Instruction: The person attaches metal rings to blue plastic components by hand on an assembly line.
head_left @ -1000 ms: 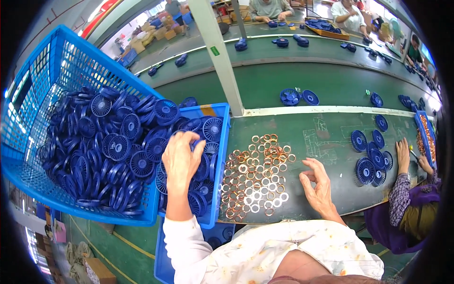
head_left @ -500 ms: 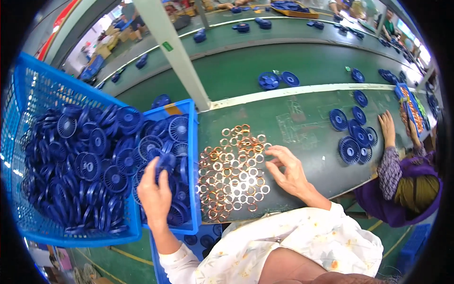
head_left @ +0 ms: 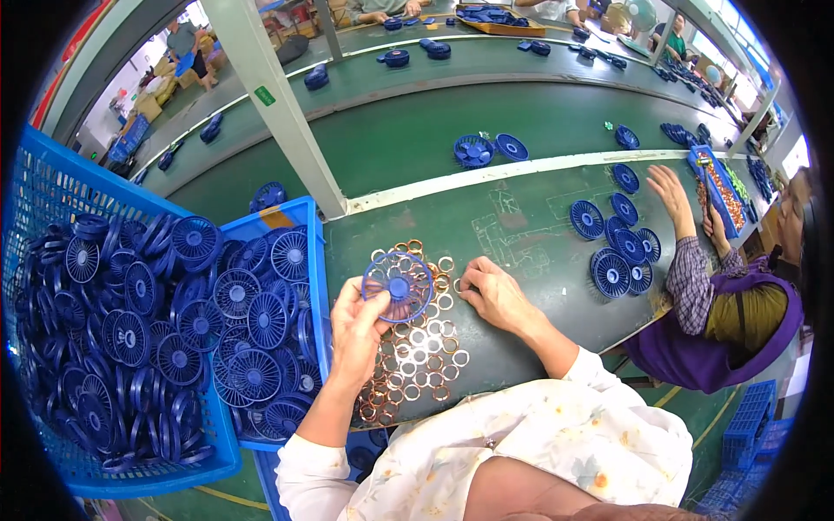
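Note:
My left hand (head_left: 354,334) pinches a round blue fan grille (head_left: 413,280) by its near left edge, with the thumb on its face. The grille hangs over a spread of copper-coloured metal rings (head_left: 415,369), hiding some of them. At the right side of the rings, my right hand (head_left: 499,300) rests low over the green table, thumb and fingers drawn together. Its fingertips are beside the outermost rings; whether a ring is between them is too small to tell.
Left of the rings, a blue crate (head_left: 320,286) and a larger blue basket (head_left: 195,478) are heaped with blue grilles. More grilles (head_left: 611,271) lie on the table (head_left: 521,339) to the right, near a co-worker's hand (head_left: 673,195). A pale post (head_left: 291,130) rises behind the crate.
My left hand has brought a grille out of the blue crate, rightward over the rings. My right hand's fingers have closed together at the rings' edge. The co-worker's near hand has moved farther away.

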`<state>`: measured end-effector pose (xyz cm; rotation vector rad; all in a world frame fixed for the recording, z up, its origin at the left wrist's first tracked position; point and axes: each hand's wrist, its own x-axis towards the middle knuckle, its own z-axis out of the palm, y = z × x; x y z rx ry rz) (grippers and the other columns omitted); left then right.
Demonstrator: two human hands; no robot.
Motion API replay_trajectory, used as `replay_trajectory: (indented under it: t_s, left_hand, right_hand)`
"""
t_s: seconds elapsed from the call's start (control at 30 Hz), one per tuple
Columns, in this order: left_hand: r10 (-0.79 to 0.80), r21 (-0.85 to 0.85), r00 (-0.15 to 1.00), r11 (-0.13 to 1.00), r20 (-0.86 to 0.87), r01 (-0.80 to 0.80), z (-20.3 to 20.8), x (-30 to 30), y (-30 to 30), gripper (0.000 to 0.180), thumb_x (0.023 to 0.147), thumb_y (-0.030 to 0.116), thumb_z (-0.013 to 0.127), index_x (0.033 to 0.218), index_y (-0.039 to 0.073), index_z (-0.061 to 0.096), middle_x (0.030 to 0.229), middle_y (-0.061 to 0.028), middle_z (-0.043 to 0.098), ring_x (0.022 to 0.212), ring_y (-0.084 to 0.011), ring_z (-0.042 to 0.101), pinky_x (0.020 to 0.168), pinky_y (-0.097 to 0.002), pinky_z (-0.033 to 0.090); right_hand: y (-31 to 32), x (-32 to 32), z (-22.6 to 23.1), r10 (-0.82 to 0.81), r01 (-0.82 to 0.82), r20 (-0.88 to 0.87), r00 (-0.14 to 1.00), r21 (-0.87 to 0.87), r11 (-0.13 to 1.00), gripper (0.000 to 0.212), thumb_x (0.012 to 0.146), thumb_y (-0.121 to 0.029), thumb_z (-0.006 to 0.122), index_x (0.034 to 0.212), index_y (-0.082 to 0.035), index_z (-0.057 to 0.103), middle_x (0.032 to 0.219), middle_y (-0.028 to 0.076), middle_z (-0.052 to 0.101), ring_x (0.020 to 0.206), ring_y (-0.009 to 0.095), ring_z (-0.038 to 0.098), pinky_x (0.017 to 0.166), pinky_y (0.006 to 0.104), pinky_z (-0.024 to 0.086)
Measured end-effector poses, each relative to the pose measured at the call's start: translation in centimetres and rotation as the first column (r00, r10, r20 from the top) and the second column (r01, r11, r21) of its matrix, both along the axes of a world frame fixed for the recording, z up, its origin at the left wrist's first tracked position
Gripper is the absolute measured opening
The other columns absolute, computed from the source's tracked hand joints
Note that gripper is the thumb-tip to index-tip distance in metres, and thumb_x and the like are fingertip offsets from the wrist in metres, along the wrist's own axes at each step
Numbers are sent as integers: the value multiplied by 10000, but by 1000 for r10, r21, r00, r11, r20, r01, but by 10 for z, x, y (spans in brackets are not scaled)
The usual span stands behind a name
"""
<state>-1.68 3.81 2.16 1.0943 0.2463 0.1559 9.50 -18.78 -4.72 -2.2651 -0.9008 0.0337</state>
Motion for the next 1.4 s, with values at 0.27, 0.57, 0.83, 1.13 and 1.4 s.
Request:
replay_trajectory:
  t_s: [0.27,0.57,0.83,1.13,1.4]
  left_hand:
    - [11,11,997,1000,-75,-10,-18,-1,1,135,963,80,580,1089,47,544,1094,-100,648,967,-196,682,842,-345,595]
    - [-76,-9,989,997,-129,75,-19,-2,-6,287,1053,238,499,1213,16,584,1148,-107,667,1006,-198,690,885,-372,597]
    - [-87,-42,988,996,-129,82,-26,-4,-2,265,1045,203,487,1192,8,593,1114,-103,674,984,-173,693,870,-343,599]
    - [-90,39,990,995,-106,94,-30,-4,-3,193,1019,112,489,1156,8,576,1104,-105,662,975,-187,697,872,-373,611]
    - [-99,-28,993,995,-71,97,-26,-5,-4,180,1022,91,490,1166,23,574,1120,-89,657,985,-172,687,874,-373,609]
  right_hand:
    - [1,-10,0,304,387,-750,587,590,709,129,1026,-121,570,1118,-30,570,1072,99,672,917,133,660,843,285,568]
    - [15,-29,33,332,223,-719,611,559,799,247,989,-55,611,1233,-17,633,1049,40,679,893,89,672,792,248,583]
    - [43,-45,61,239,-46,-315,919,514,856,363,911,-42,699,1264,-21,619,1178,118,603,935,160,684,809,309,602]
    - [53,-40,53,138,-180,133,981,383,906,286,835,-53,730,1114,-32,669,1071,152,658,1021,349,653,888,417,549]
    - [54,-43,58,95,-143,170,981,299,944,291,830,-55,739,1108,-13,662,1059,157,650,959,337,661,830,412,560]
